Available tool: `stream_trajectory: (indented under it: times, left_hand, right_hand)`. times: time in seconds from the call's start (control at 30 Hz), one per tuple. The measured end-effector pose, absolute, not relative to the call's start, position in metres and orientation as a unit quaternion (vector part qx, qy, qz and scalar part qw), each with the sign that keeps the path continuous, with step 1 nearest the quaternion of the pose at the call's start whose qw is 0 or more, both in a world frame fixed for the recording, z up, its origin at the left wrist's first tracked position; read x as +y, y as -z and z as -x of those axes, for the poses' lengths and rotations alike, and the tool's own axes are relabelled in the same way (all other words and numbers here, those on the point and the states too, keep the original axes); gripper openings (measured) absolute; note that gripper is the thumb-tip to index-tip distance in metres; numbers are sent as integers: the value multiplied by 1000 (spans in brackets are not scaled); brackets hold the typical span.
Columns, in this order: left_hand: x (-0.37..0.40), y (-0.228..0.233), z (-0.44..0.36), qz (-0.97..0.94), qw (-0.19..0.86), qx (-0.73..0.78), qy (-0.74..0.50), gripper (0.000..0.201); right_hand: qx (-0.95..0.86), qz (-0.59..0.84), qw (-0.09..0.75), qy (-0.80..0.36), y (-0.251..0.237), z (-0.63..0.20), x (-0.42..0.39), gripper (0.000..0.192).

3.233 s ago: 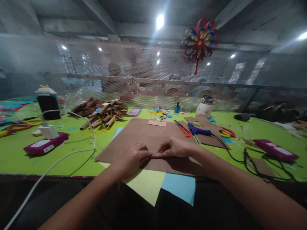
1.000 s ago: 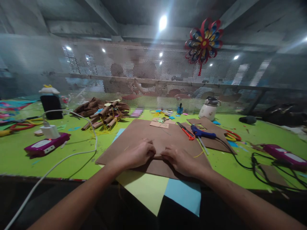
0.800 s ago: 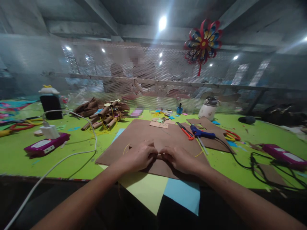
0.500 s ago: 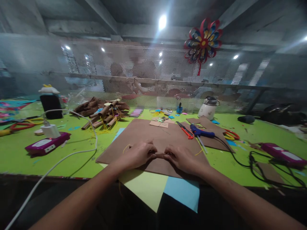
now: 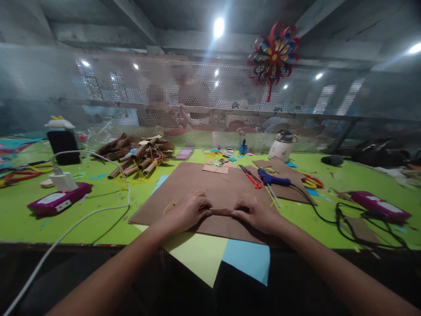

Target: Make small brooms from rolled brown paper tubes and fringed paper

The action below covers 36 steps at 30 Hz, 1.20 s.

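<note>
My left hand (image 5: 189, 210) and my right hand (image 5: 255, 213) rest side by side on a large brown paper sheet (image 5: 210, 186) lying on the green table (image 5: 108, 197). Between their fingertips they pinch a small rolled brown paper tube (image 5: 221, 212), each hand on one end. A thin yellow string (image 5: 168, 206) curls on the sheet just left of my left hand. A yellow-green sheet (image 5: 197, 254) and a blue sheet (image 5: 246, 260) stick out from under the brown paper over the table's near edge.
A pile of brown paper rolls (image 5: 138, 153) lies at the back left. Red-handled scissors (image 5: 250, 176), a blue glue gun (image 5: 271, 179) with black cord, a white jar (image 5: 281, 145), two magenta devices (image 5: 57, 199) (image 5: 378, 205) and a white charger cable (image 5: 98, 210) surround the sheet. People sit behind the mesh screen (image 5: 210, 101).
Over the last seconds my hands stayed on the small roll, shifting slightly; the right hand moved a little outward, so more of the tube shows between them. The view drifted slightly.
</note>
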<state>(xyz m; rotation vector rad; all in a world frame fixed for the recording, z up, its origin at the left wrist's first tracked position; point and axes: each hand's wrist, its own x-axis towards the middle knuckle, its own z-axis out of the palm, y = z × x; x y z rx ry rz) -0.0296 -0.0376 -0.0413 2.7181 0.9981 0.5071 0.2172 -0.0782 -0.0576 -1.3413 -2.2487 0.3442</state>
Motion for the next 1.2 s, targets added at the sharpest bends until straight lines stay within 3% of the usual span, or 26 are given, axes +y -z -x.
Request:
stream_trajectory:
  times: [0.43, 0.7, 0.93, 1.2]
  left_hand:
    - [-31, 43, 33, -906, 173, 347, -170, 30]
    - [-31, 41, 34, -916, 142, 339, -161, 35]
    - [-35, 32, 30, -918, 120, 354, -134, 35]
    - [-37, 33, 32, -904, 133, 385, -127, 41]
  right_hand:
    - [-793, 537, 248, -147, 56, -230, -88, 22]
    - [-786, 557, 211, -166, 44, -253, -89, 21]
    - [-841, 483, 237, 51, 36, -216, -108, 17]
    - [-836, 490, 244, -37, 55, -207, -85, 27]
